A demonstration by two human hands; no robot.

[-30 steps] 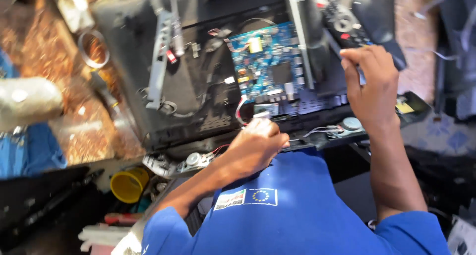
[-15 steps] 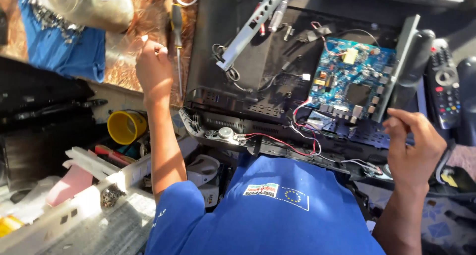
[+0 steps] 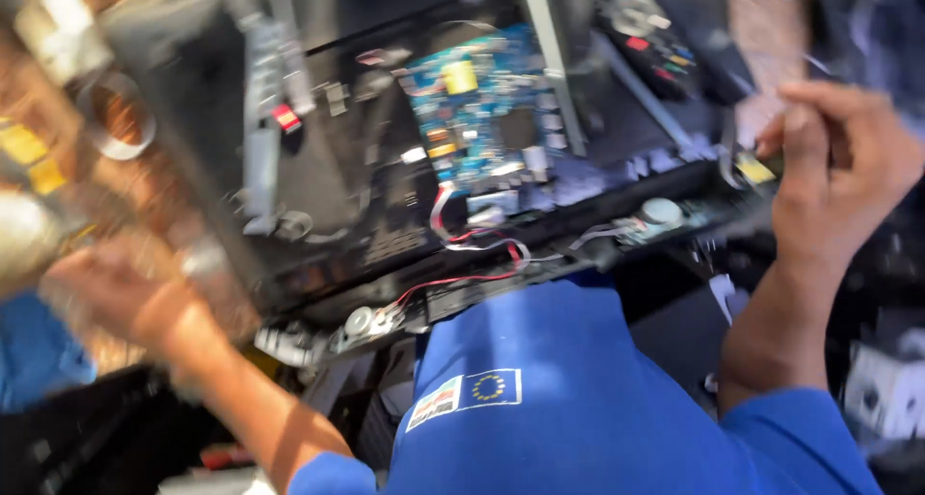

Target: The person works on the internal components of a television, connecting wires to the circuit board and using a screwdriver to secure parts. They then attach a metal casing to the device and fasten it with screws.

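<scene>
A person in a blue short-sleeved shirt (image 3: 578,408) leans over an opened flat electronic device, seen from above; the picture is smeared by motion.

The left hand (image 3: 125,298) is out at the left edge, over the patterned brown bench (image 3: 58,158), just beside the lower left corner of the device's dark back panel (image 3: 328,177). The forearm runs up from the lower middle of the view to the wrist, elbow bent. The hand is so blurred that I cannot tell whether the fingers are spread or curled, or whether they hold anything.

The right hand (image 3: 833,158) is raised at the right, the forearm rising almost straight from the sleeve. The back of the hand faces the camera and the fingers (image 3: 819,95) are curled inward in a loose fist near the panel's right edge. Whether something is pinched inside cannot be seen.

Between the hands, the panel lies tilted. A blue circuit board (image 3: 482,110) sits at its upper middle, well apart from both hands. Red and white wires (image 3: 467,254) trail from below the board along the lower edge. A grey metal bracket (image 3: 262,139) lies on the left part, and a remote control (image 3: 655,42) rests near the top right. A roll of clear tape (image 3: 114,119) lies on the bench at upper left.
</scene>
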